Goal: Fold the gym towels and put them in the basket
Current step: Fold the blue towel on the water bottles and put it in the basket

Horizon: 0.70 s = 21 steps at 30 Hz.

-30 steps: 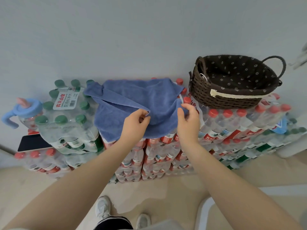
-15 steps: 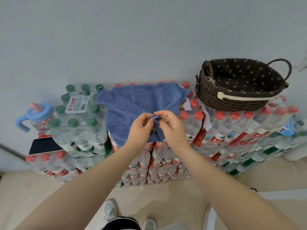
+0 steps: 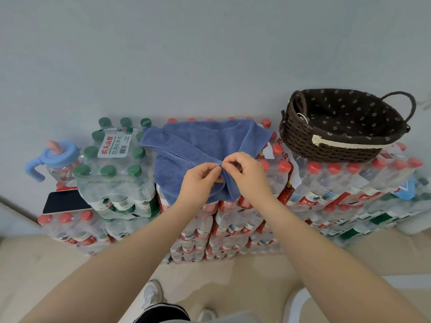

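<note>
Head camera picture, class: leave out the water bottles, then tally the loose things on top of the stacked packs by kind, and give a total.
Towel, blue, pinched by both hands: 1
Basket, brown woven: 1
Cup with blue lid and handles: 1
Phone, dark screen: 1
Total: 4

Shrink-wrapped packs of clear plastic water bottles with red caps (image 3: 338, 183) are stacked against a pale grey wall (image 3: 210, 54). On the left, a pack of green-capped bottles (image 3: 112, 169) sits on top. Further left stands a clear toddler cup with a blue handled lid (image 3: 54, 159). Near it lies a black smartphone (image 3: 65, 201). Beige floor (image 3: 35, 264) lies below.
</note>
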### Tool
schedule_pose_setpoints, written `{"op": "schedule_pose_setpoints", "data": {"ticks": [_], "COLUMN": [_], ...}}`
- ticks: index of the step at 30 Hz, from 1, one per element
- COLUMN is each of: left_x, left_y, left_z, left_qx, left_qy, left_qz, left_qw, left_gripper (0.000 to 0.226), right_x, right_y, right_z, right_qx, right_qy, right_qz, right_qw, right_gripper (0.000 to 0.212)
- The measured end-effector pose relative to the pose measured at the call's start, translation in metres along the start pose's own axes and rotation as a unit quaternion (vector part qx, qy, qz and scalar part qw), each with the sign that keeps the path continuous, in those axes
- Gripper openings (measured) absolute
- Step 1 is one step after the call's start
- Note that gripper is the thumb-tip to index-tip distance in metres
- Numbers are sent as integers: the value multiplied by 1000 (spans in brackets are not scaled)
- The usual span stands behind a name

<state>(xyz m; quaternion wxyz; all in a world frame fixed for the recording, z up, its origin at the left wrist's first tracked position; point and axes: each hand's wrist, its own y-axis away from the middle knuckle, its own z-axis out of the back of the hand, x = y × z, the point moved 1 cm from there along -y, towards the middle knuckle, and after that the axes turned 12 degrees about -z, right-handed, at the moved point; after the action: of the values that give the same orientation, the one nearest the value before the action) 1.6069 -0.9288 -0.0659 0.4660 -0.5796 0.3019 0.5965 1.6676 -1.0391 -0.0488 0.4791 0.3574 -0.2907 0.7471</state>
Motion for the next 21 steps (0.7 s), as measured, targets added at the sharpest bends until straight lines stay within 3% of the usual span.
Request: {"op": "schedule_pose_setpoints", "data": {"ticks": [3,6,13,15,19,21], "left_x": [0,-4,-9,-12,-19,-24], "left_y": [-2,1,5,4,-3,-6], "left_z": [3,4,6,7,11,12], "left_qx": [-13,24,33,38,46,44], "left_qy": [6,5,147,135,73,71], "left_qz": [13,-2,81,71,26,25], "left_qw": [1000,1000,985,988,996,996], "left_gripper": [18,19,27,25,19,20], "right_x": [2,4,2,1,5,6], "right_y": [0,-2,-5,-6,-5,-2], "right_z": [1,0,0,0,-2,-2], "right_qx": [34,47,57,55,74,81], "right_qy": [-26,-32,-33,-53,-175,-277], "right_qz": [19,11,14,-2,-80,-134], "right_qw": [999,998,998,997,979,948], "right_gripper": [8,8,13,18,15,13]}}
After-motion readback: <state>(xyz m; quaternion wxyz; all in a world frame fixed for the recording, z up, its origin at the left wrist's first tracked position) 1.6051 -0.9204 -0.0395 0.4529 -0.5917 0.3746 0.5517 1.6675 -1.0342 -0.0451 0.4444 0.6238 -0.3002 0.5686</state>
